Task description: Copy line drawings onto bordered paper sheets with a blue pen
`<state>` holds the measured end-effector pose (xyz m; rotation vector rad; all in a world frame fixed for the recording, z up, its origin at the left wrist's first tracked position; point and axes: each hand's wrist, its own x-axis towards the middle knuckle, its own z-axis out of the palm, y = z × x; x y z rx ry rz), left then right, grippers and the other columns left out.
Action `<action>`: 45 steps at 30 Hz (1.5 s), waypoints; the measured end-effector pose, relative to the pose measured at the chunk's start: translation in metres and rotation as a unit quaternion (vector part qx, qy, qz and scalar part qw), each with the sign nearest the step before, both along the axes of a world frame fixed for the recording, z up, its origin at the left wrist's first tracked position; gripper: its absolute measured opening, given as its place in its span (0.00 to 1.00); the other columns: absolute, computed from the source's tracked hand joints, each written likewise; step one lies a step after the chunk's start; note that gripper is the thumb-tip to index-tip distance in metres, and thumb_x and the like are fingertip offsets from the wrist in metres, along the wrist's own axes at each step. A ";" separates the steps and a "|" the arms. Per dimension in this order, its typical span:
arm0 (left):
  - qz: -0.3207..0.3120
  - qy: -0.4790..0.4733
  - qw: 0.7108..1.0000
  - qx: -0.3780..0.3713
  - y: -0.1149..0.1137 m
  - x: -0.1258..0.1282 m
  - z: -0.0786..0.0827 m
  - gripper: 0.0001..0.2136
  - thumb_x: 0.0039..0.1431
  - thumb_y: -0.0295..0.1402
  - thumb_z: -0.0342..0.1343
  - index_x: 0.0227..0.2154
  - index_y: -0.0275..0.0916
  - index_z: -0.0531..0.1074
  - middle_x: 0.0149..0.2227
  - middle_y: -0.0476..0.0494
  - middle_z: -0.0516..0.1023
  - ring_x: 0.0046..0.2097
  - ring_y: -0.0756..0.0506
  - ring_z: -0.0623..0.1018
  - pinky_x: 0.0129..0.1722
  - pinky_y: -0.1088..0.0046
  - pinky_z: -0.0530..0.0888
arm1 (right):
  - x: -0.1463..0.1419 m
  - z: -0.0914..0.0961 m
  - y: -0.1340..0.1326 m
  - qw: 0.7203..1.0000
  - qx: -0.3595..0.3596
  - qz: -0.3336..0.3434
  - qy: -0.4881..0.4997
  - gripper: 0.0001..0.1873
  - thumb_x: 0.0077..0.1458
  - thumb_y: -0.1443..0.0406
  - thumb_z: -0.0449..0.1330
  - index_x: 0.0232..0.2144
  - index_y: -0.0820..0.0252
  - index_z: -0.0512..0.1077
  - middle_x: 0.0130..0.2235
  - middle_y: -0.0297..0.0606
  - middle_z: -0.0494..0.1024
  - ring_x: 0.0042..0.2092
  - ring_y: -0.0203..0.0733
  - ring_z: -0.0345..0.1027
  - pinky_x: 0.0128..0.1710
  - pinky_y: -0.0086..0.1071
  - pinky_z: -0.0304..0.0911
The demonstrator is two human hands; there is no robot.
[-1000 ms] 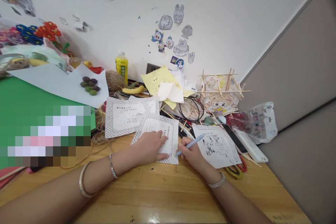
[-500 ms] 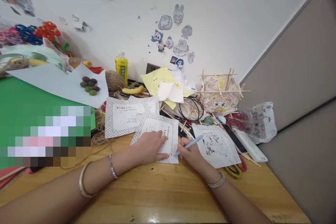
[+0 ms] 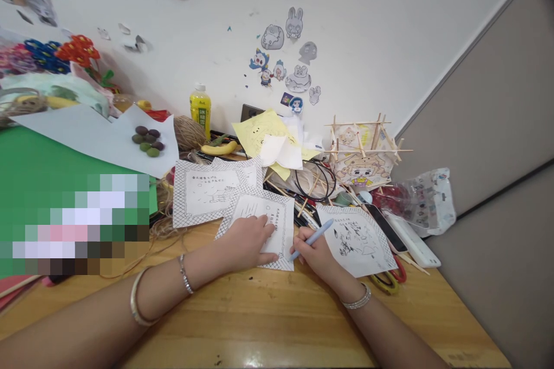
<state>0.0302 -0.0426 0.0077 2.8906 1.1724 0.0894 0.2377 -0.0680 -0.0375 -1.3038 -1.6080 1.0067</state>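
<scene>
My left hand point(image 3: 250, 240) lies flat with its fingers spread on a drawing sheet point(image 3: 283, 225) that has a crosshatched border and handwriting. My right hand point(image 3: 315, 253) is closed round a light blue pen point(image 3: 320, 231). The pen's tip meets the sheet near its lower right corner, just right of my left thumb. Beyond my left hand lies another bordered drawing point(image 3: 212, 191), partly under the first sheet. A third drawing point(image 3: 357, 239), with dark leafy marks, lies right of the pen, its lower left edge behind my right hand.
Behind the sheets are sticks, cords, a yellow bottle point(image 3: 200, 110), a twine ball point(image 3: 189, 132) and yellow paper point(image 3: 259, 130). A stick-framed paper lantern point(image 3: 363, 155) stands back right, near a phone point(image 3: 387, 228) and scissors point(image 3: 385, 282). Green board point(image 3: 64, 155) lies at left on the wooden table point(image 3: 242, 323).
The pen tilts slightly differently and its tip has shifted a little at the sheet's lower right corner. My left hand stays in place.
</scene>
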 end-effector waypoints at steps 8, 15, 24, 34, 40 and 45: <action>-0.003 -0.003 1.000 0.004 0.002 0.000 -0.003 0.22 0.57 0.51 0.53 0.42 0.35 0.70 0.42 0.36 0.73 0.40 0.35 0.76 0.35 0.59 0.72 | 0.003 -0.003 0.000 0.999 -0.008 0.009 0.033 0.11 0.47 0.65 0.56 0.16 0.58 0.62 0.19 0.32 0.70 0.19 0.33 0.58 0.18 0.26 0.53; -0.003 -0.001 1.000 0.009 0.001 0.000 -0.002 0.22 0.57 0.51 0.53 0.41 0.36 0.70 0.41 0.36 0.73 0.39 0.36 0.76 0.35 0.61 0.72 | -0.001 0.004 -0.001 0.998 -0.035 -0.004 0.059 0.14 0.46 0.62 0.57 0.15 0.56 0.57 0.17 0.31 0.69 0.18 0.32 0.57 0.17 0.25 0.50; -0.005 -0.007 1.000 0.014 0.002 -0.001 -0.004 0.22 0.57 0.51 0.53 0.41 0.36 0.70 0.40 0.36 0.73 0.39 0.36 0.75 0.34 0.61 0.71 | -0.002 0.004 0.003 0.998 0.034 -0.018 0.054 0.16 0.52 0.59 0.57 0.17 0.56 0.59 0.14 0.27 0.64 0.17 0.32 0.56 0.17 0.25 0.51; -0.004 -0.005 1.000 0.016 0.001 -0.001 -0.004 0.22 0.57 0.51 0.53 0.41 0.36 0.70 0.40 0.36 0.73 0.39 0.36 0.75 0.34 0.62 0.71 | -0.001 0.003 0.004 0.999 0.039 0.011 -0.011 0.17 0.54 0.59 0.56 0.17 0.56 0.59 0.15 0.26 0.64 0.18 0.32 0.56 0.20 0.26 0.52; -0.003 -0.004 1.000 0.012 0.001 0.000 -0.003 0.21 0.57 0.52 0.53 0.41 0.37 0.70 0.41 0.36 0.73 0.39 0.37 0.75 0.35 0.63 0.71 | 0.000 0.002 0.005 0.999 0.038 0.015 -0.018 0.17 0.54 0.58 0.56 0.17 0.56 0.59 0.15 0.27 0.64 0.19 0.33 0.58 0.21 0.26 0.54; -0.006 -0.004 1.000 0.011 0.001 -0.001 -0.003 0.22 0.57 0.51 0.52 0.41 0.36 0.70 0.41 0.36 0.73 0.38 0.36 0.75 0.34 0.61 0.71 | 0.002 -0.001 0.006 1.000 0.020 0.009 0.003 0.17 0.53 0.58 0.56 0.17 0.56 0.58 0.15 0.28 0.64 0.20 0.35 0.60 0.21 0.27 0.54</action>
